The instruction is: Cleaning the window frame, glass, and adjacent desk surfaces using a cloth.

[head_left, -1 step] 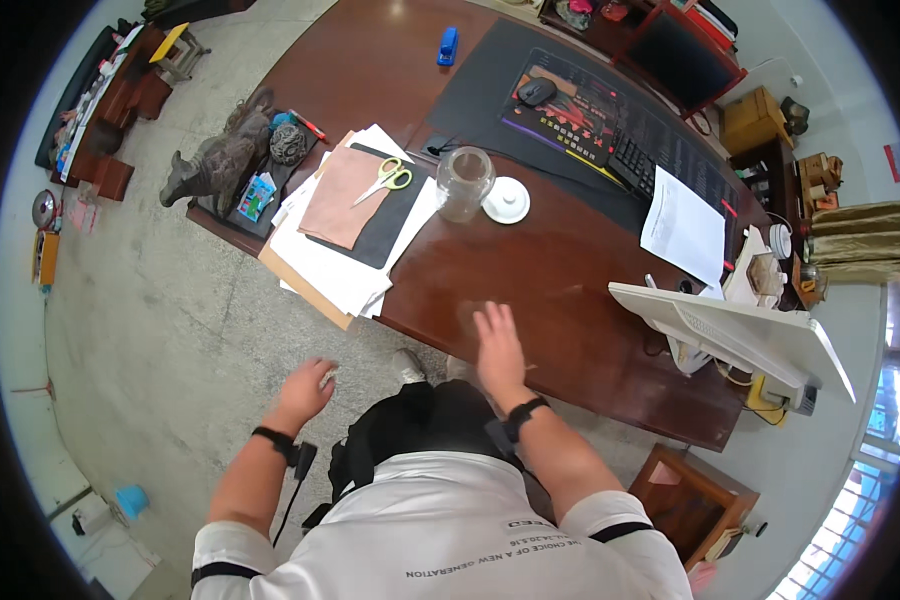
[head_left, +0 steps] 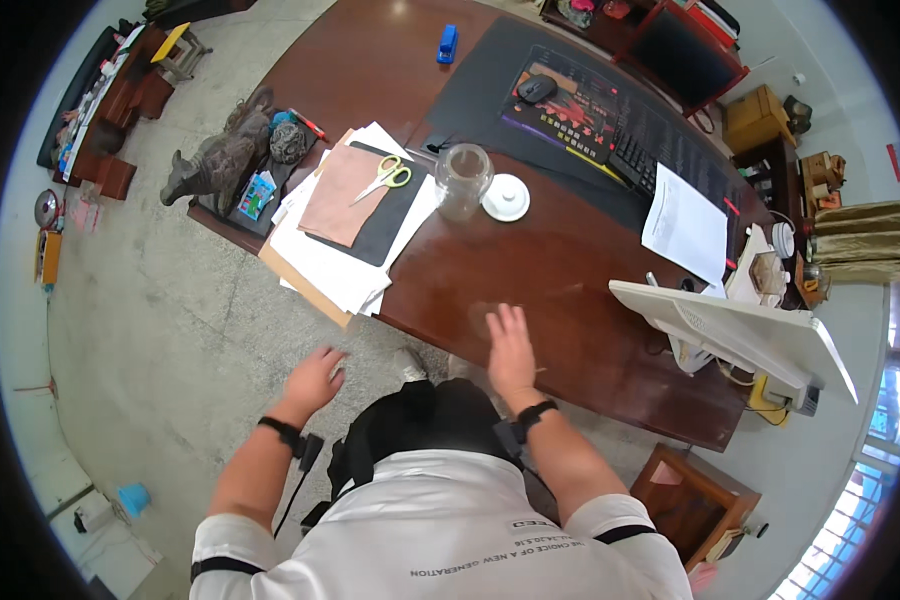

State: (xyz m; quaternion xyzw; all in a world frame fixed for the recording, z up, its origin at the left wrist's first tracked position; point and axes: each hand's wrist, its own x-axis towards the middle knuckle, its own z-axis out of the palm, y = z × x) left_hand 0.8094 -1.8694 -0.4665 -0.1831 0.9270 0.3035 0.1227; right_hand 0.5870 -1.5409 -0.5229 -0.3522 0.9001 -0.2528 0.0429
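Observation:
My right hand (head_left: 512,352) rests palm down at the near edge of the brown wooden desk (head_left: 560,270), fingers stretched out and holding nothing. Over the floor left of me hovers my left hand (head_left: 314,381), empty, its fingers loosely apart. Closest to the hands is a stack of white papers (head_left: 315,268) at the desk's edge. On it lie a black sheet (head_left: 394,215), a tan piece of cloth or leather (head_left: 342,195) and yellow-green scissors (head_left: 395,176). A clear glass jar (head_left: 462,185) stands beside the stack, its white lid (head_left: 507,198) lying separately to the right.
A dark animal figurine (head_left: 215,165) stands at the desk's left corner. Farther back are a blue stapler (head_left: 448,45), a mouse (head_left: 537,90) and a keyboard (head_left: 632,163). White sheets (head_left: 684,225) and a monitor (head_left: 720,320) occupy the right. A wooden cabinet (head_left: 690,500) is below it.
My right hand has shifted slightly to the right over the desk edge. My left hand has risen a little, its fingers reaching farther out. The objects on the desk stay put.

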